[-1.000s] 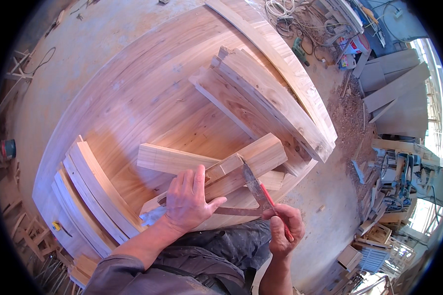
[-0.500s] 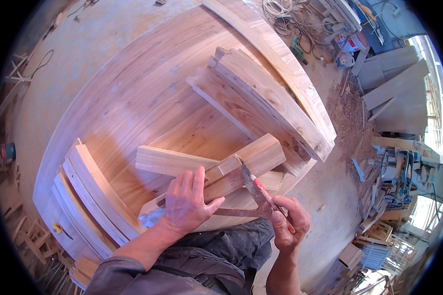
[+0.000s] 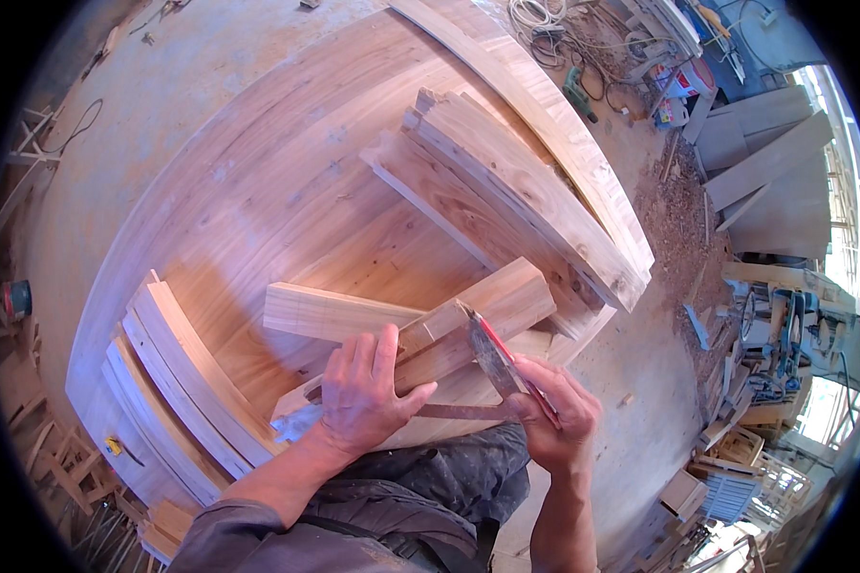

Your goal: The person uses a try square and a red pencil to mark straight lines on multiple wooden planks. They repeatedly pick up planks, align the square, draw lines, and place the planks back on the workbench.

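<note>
Your largest piece is the wide wooden panel (image 3: 248, 191), spreading out under and all round the thick beam (image 3: 514, 294), which is the landmark here. The plank stack (image 3: 521, 186) lies on the panel past the beam's far right end. Curved rails (image 3: 201, 355) sit side by side, left of the beam. The beam itself lies aslant in front of you, far end up and to the right, over the crosswise board (image 3: 339, 310), which shows on both sides of it. The metal square (image 3: 490, 358) has one leg reaching up to the beam, the other running left along its near side. Your left hand (image 3: 361, 392) rests on the beam's near part: fingers laid out side by side, thumb spread away toward the square. Your right hand (image 3: 556, 411), just off the beam's near side, pinches the red pencil (image 3: 492, 336) and the square's corner together; pencil tip is at the beam, can't tell if touching.
</note>
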Motion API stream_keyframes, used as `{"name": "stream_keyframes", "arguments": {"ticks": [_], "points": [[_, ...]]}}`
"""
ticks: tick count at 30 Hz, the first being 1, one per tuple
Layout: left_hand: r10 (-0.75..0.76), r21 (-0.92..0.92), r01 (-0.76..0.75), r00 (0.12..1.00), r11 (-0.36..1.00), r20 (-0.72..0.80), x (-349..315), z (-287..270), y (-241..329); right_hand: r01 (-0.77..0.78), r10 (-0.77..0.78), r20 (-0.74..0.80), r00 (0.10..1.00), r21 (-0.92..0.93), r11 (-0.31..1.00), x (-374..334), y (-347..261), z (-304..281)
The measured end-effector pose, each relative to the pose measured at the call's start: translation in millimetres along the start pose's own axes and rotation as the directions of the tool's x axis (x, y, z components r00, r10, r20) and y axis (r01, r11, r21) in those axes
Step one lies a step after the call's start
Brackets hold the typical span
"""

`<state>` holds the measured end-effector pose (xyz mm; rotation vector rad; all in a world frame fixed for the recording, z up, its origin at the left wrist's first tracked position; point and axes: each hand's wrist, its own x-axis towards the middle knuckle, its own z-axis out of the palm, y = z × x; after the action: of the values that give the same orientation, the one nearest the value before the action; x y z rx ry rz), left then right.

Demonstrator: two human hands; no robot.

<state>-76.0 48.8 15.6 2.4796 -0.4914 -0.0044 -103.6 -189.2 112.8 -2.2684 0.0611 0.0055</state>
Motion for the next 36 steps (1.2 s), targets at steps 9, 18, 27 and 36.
{"name": "stream_keyframes", "arguments": {"ticks": [9, 18, 27, 36], "points": [[-0.02, 0.0, 0.02, 1.0, 1.0, 0.004, -2.8, 0.8, -0.5, -0.056, 0.056, 0.041, 0.998, 0.004, 0.998, -6.2, -5.7, -11.4], [-0.012, -0.005, 0.012, 1.0, 1.0, -0.008, -1.9, 0.8, 0.1, -0.095, 0.093, 0.064, 0.994, 0.036, 0.995, 0.8, -6.4, -12.3], [0.004, -0.018, -0.005, 0.998, 1.0, -0.055, 0.0, 4.6, 1.9, -0.115, 0.115, 0.055, 0.992, 0.002, 0.993, 4.3, -14.9, -11.0], [-0.022, 0.026, 0.023, 0.999, 0.999, -0.036, -1.4, 1.4, 5.5, -0.318, 0.324, 0.023, 0.946, -0.14, 0.938, -41.7, -14.2, -31.1]]}}
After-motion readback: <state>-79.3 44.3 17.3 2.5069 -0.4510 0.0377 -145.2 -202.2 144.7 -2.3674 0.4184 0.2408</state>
